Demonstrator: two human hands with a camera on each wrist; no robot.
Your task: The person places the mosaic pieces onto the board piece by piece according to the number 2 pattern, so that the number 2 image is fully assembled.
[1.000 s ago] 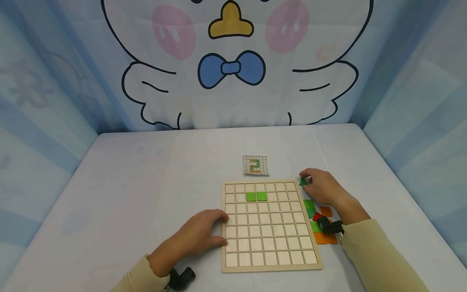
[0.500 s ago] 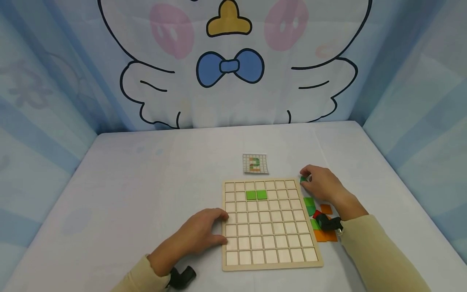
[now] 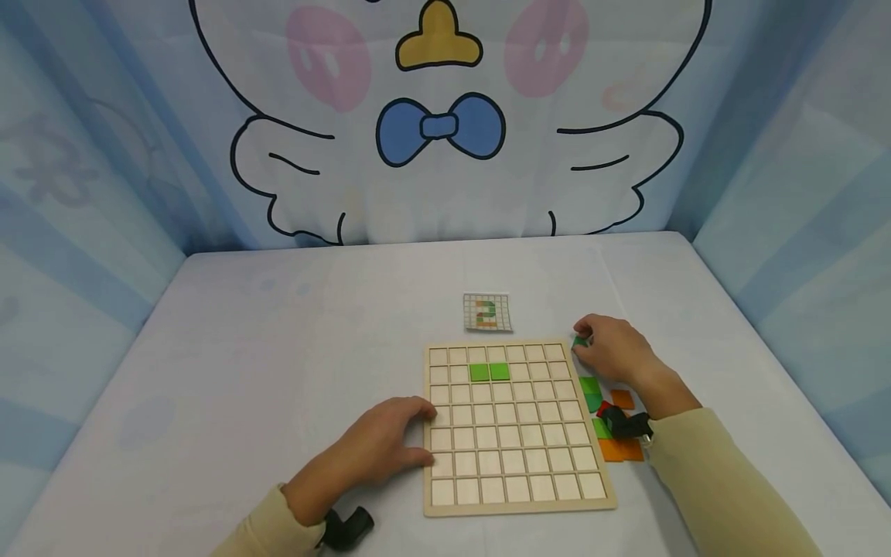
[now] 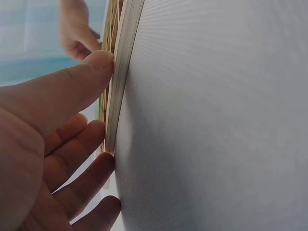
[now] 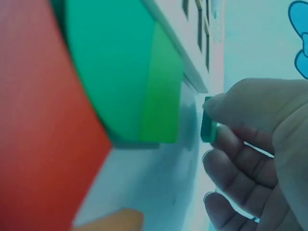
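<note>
A wooden grid board point(image 3: 518, 509) lies on the table, with two light green square tiles point(image 3: 489, 372) side by side in its second row from the top. My left hand point(image 3: 379, 442) rests at the board's left edge, thumb and fingers spread apart; in the left wrist view the thumb touches the board's side point(image 4: 120, 77). Off the board's upper right corner, my right hand point(image 3: 616, 350) pinches a small dark green tile point(image 5: 208, 122) between thumb and fingers. The hand partly covers the tile in the head view, so its full shape is hidden.
Loose tiles lie along the board's right side: light green point(image 3: 588, 385), darker green point(image 3: 594, 402), red point(image 3: 603, 408) and orange point(image 3: 612, 450), some under my right wrist. Behind the board sits a small pattern card point(image 3: 487, 312). A printed curtain point(image 3: 445, 201) borders the table's back.
Almost nothing differs. The right hand keeps pinching the dark green tile by the board's corner, and the left hand stays at the edge; the head view has shifted slightly.
</note>
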